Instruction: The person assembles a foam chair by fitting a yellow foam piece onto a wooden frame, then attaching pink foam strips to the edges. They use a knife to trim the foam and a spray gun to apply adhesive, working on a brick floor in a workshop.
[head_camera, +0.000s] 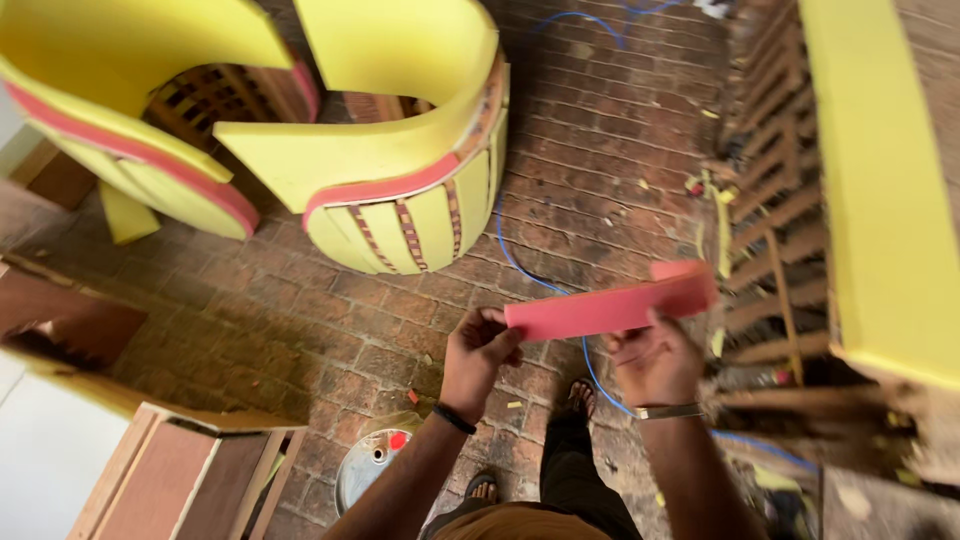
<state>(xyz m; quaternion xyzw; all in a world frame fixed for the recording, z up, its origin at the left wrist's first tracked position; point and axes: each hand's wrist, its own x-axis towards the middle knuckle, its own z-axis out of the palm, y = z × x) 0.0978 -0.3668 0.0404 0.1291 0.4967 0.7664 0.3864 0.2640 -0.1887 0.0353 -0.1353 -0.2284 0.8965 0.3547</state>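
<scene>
Brick floor (610, 150) w/ foam scraps scattered about, a blue hose (520, 265) snaking across it. Far left: two curved chair frames (400, 150) padded in yellow foam w/ pink edging, wood slats showing thru. Right side: a slatted wood frame (775, 200) w/ a yellow foam slab (880, 170) on top. Near left: plywood panels (180, 480); a round metal can lid (372, 462) on the floor by the person's sandalled feet.

Both hands up at mid-frame, holding a pink foam strip (610, 305) between them, above the floor, just right of centre. Left hand (478, 352): grip closed on the strip's left end, fingers curled over, thumb side pinching the edge; black band on wrist. Right hand (655, 362): grip closed on the strip's lower edge toward the right, thumb up against its face; metal bracelet on wrist. Hand is a bit motion-blurred, so exact finger layout hard to tell.

Strip: long, flat, coral-pink, approx. rectangular, held nearly level w/ right end tilted slightly higher. Right end sticks out past the right hand, unsupported, and looks a touch thicker or doubled there; can't tell which.
</scene>
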